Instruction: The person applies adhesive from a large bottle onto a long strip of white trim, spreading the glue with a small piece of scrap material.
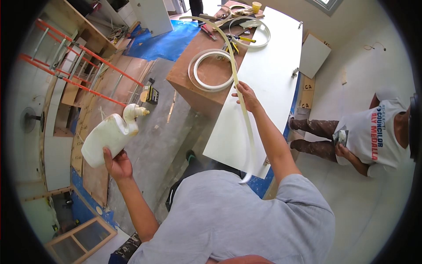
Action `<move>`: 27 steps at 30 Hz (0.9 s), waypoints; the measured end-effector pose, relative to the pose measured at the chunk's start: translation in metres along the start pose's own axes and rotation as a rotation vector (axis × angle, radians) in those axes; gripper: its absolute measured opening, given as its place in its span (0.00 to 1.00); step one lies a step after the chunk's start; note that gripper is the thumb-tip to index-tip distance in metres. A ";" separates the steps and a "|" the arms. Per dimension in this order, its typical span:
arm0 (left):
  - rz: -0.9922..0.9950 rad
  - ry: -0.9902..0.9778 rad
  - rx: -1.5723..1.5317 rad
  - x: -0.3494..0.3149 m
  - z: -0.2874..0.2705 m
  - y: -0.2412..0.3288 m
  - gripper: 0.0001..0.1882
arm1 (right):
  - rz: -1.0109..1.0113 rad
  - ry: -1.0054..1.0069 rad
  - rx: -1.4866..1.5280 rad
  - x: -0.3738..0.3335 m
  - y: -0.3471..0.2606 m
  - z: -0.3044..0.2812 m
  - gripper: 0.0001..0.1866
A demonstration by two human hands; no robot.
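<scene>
My left hand (119,166) grips a white plastic bottle (104,140) by its lower part. The bottle is tilted, its bent neck and yellowed nozzle pointing right over the floor. My right hand (247,97) is closed around a long, thin, pale strip (247,130) that looks like edge banding. From the hand the strip curves away over the workbench, while its other end hangs toward my shirt. Beneath my right arm lies a large white panel (273,66), resting partly on the brown wooden workbench (187,59).
On the bench lie a coil of white banding (196,72), a second coil (268,35), pliers and other tools. An orange ladder (103,65) and a dark tin (151,94) are at the left. Another person (358,132) stands at the right, holding a flat object.
</scene>
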State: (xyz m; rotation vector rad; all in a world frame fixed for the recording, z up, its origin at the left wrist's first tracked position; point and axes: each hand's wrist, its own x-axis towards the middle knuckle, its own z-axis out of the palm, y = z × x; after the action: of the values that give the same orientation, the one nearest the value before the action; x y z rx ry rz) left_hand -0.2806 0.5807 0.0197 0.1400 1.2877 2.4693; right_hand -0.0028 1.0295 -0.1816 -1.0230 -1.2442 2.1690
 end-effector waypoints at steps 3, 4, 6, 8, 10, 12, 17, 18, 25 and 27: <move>0.028 0.034 0.023 -0.020 0.013 0.001 0.22 | 0.012 0.021 -0.062 0.009 0.004 -0.008 0.41; 0.034 0.048 0.030 -0.026 0.016 0.000 0.22 | 0.017 0.020 -0.073 0.010 0.006 -0.010 0.41; 0.050 0.054 0.046 -0.033 0.015 -0.001 0.22 | 0.031 0.033 -0.172 0.013 0.008 -0.017 0.41; 0.060 0.055 0.060 -0.039 0.017 -0.002 0.22 | 0.039 0.058 -0.224 0.014 0.014 -0.022 0.41; 0.064 0.051 0.061 -0.046 0.021 -0.007 0.22 | 0.042 0.096 -0.239 0.009 0.018 -0.026 0.40; 0.063 0.076 0.061 -0.048 0.025 -0.011 0.22 | 0.028 0.118 -0.224 0.006 0.024 -0.029 0.38; 0.025 0.038 0.081 -0.045 0.036 -0.022 0.22 | -0.039 0.241 -0.158 0.013 0.034 -0.046 0.38; 0.022 0.040 0.087 -0.044 0.042 -0.023 0.22 | -0.050 0.279 -0.142 0.017 0.037 -0.051 0.39; -0.031 -0.071 0.067 -0.029 0.029 -0.031 0.25 | -0.048 0.445 -0.188 -0.024 0.016 -0.089 0.41; -0.084 -0.127 0.063 -0.016 0.019 -0.035 0.27 | -0.055 0.495 -0.285 -0.030 0.027 -0.123 0.41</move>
State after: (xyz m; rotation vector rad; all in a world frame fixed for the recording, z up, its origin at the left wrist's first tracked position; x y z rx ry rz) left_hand -0.2515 0.6085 0.0036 0.2489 1.2910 2.3115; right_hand 0.1115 1.0628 -0.2330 -1.5065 -1.3299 1.5810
